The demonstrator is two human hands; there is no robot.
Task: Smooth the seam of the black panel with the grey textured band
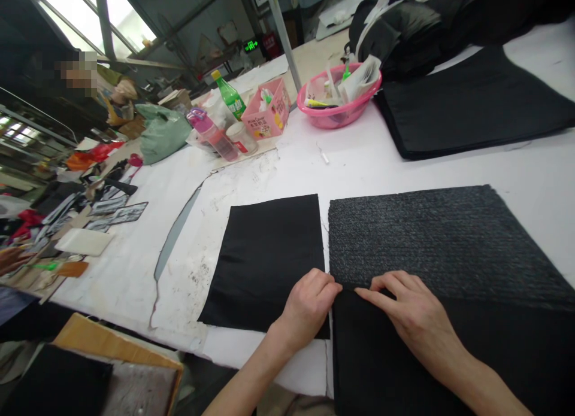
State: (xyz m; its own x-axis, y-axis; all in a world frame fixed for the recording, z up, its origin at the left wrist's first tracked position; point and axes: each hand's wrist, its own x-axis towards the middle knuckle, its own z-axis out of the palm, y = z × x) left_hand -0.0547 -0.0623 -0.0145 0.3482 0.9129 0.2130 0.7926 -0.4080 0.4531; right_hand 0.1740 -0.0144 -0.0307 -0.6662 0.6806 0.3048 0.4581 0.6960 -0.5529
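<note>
A black fabric panel lies over the near part of a dark grey ribbed fabric piece on the table. My left hand pinches the left end of the black panel's upper edge, fingers closed. Just to its right, my right hand has thumb and forefinger on the same edge, its other fingers curled. A separate black fabric piece lies flat at the left, partly beneath my left wrist.
A pink basket of small items stands at the back, near a stack of black fabric. Left of it are a pink box, a green bottle and a jar. The white table covering is torn. A co-worker stands far left.
</note>
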